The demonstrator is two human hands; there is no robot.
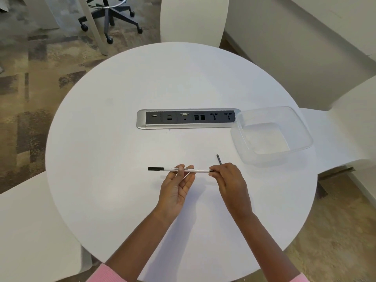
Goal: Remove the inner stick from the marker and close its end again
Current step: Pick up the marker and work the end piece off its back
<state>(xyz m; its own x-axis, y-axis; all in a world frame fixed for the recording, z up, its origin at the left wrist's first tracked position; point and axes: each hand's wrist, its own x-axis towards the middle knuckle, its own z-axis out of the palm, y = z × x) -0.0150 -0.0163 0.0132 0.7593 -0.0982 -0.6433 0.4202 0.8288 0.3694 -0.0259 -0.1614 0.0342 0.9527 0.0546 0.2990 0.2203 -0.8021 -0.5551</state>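
A slim white marker with a black cap at its left end lies level above the round white table. My left hand, palm up, pinches the marker's middle between fingertips. My right hand grips the marker's right end, where a small black end piece shows at the fingertips. A thin dark grey stick pokes up out of my right hand, angled away from me; its lower part is hidden by the fingers.
A clear plastic container stands at the table's right edge. A silver and black socket panel is set into the table's middle. White chairs surround the table, and an office chair base stands far left.
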